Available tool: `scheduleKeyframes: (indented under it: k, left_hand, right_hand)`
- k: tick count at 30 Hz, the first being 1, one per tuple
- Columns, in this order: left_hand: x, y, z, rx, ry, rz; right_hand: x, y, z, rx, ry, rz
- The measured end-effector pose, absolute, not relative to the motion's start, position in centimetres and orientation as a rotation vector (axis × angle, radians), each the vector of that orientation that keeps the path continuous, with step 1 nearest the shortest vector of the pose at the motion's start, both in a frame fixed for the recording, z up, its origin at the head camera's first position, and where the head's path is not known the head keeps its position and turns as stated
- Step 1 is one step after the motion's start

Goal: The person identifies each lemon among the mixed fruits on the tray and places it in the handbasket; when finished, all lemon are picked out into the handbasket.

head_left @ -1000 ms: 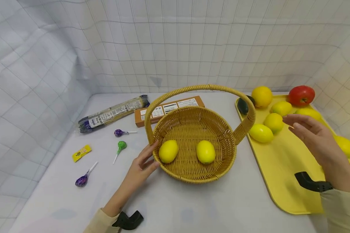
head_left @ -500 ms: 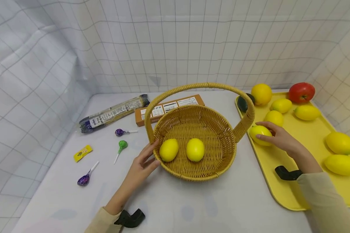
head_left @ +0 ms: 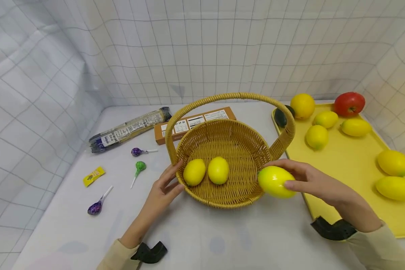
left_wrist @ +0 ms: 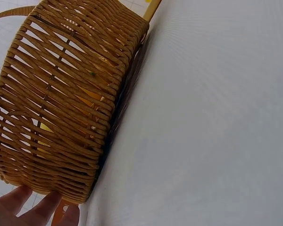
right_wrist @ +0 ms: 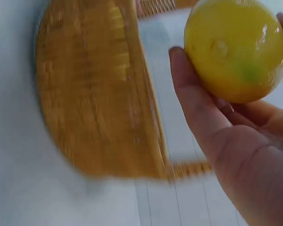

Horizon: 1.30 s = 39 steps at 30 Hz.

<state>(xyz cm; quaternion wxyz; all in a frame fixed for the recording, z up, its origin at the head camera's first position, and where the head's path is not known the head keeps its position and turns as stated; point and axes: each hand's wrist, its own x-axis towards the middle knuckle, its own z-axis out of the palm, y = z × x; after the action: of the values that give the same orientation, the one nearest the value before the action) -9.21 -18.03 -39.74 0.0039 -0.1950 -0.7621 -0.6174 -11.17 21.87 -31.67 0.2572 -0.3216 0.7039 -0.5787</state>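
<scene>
My right hand (head_left: 307,182) pinches a yellow lemon (head_left: 276,182) between thumb and fingers, at the right rim of a wicker basket (head_left: 234,204). In the right wrist view the held lemon (right_wrist: 236,52) is large, with a greenish patch on it, beside the blurred basket. Two more lemons lie inside the basket: one lemon (head_left: 194,172) by the left wall, the other lemon (head_left: 218,170) close beside it. My left hand (head_left: 160,195) rests with spread fingers against the basket's left side, below the handle. The left wrist view shows its fingertips (left_wrist: 49,200) against the woven wall (left_wrist: 61,103).
A yellow tray (head_left: 351,161) at right bears several lemons, an orange (head_left: 302,106), a red fruit (head_left: 349,104) and a dark green one (head_left: 280,118). Behind the basket lie an orange box (head_left: 195,122) and a long packet (head_left: 129,129). Lollipops (head_left: 95,208) and a yellow wrapper (head_left: 94,176) lie left.
My right hand came down to a lemon on the tray, took hold of it and carried it left to the basket. One lemon in the basket rolled left toward the other. My left hand stayed.
</scene>
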Motion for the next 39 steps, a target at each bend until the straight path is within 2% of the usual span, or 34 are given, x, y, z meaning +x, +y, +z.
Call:
scheduleKeyframes:
  k: [5,10,16,29,34,39]
  left_hand:
    - [-9.2,-17.7,-40.2,-0.646,-2.361,-1.984]
    - [-9.2,-17.0,-40.5,-0.649,-2.349,-2.001]
    - [-9.1,-16.7,-40.4,-0.654,-2.362,-1.977]
    - [-9.6,-17.0,-40.1,-0.632,-2.38,-1.972]
    - [-9.6,-16.8,-40.3,-0.62,-2.37,-1.991]
    - [-9.4,-17.0,-40.6,-0.625,-2.38,-1.978]
  right_hand:
    - [-12.4,16.0,-32.4,-0.772,1.944,-1.417]
    - [-13.4,12.6,-33.6,-0.781,2.025,-1.263]
    - [-13.7,11.0,-34.8,-0.737,2.035,-1.222]
    - [-13.9,8.5,-35.0,-0.86,2.108,-1.184]
    - [-13.9,9.3,-34.3,-0.916,2.154,-1.135]
    - [-11.9,16.1,-31.3,-1.037,2.116,-1.118]
